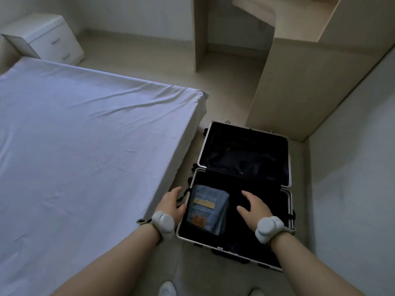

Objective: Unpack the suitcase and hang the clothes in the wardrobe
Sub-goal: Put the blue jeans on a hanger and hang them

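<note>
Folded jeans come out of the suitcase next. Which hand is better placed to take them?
Left, probably. The left hand sits at the suitcase rim right beside the folded jeans, thumb near their edge. The right hand hovers over bare lining, farther off.

The black metal-framed suitcase (pixel 245 150) lies right of the sheeted bed (pixel 85 146), before the beige wooden wardrobe (pixel 299 86). Folded blue jeans (pixel 206 208) lie in its near half.
</note>
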The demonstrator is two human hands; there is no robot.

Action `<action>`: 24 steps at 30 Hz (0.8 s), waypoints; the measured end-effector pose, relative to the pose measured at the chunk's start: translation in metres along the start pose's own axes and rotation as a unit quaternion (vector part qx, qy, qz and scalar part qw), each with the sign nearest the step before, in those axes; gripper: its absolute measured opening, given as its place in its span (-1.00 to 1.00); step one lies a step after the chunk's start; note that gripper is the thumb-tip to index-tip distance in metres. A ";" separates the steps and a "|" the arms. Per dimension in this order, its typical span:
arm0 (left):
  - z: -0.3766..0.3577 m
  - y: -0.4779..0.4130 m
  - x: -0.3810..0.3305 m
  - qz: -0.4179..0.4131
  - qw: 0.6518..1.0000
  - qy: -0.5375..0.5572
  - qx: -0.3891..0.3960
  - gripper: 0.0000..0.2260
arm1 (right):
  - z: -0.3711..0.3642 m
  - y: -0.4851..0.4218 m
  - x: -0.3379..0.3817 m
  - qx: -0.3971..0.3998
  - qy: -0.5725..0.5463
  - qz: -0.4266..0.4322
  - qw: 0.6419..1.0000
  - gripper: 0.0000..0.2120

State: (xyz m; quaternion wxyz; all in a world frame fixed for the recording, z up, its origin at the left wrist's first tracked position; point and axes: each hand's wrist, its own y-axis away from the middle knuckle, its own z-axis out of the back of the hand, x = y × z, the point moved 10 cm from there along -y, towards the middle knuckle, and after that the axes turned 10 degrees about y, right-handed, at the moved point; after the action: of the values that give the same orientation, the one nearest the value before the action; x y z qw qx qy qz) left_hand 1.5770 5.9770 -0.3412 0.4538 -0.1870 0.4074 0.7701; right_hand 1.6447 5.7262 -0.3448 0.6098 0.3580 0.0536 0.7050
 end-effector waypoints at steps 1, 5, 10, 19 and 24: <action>-0.013 -0.013 0.011 0.005 1.000 -0.005 -0.003 -0.45 | -0.010 -0.016 -0.012 0.003 0.005 -0.004 1.000 -0.43; -0.056 -0.066 0.048 0.006 1.000 -0.022 -0.021 -0.46 | -0.045 -0.080 -0.042 -0.010 0.019 0.005 1.000 -0.43; -0.109 -0.138 0.104 0.001 0.999 -0.025 -0.028 -0.46 | -0.106 -0.165 -0.070 -0.022 0.021 0.020 0.999 -0.43; -0.214 -0.262 0.211 -0.008 0.999 0.000 -0.046 -0.46 | -0.246 -0.306 -0.142 -0.038 0.025 0.026 0.999 -0.42; -0.258 -0.298 0.227 -0.045 0.999 -0.018 -0.025 -0.47 | -0.312 -0.349 -0.178 -0.034 0.052 0.008 0.998 -0.41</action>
State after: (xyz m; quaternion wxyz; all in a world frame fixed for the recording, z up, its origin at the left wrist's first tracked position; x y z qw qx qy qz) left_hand 1.6915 5.9716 -0.7817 0.4906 -0.2023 0.3709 0.7621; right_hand 1.7537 5.7662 -0.8320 0.6126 0.3007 0.0584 0.7286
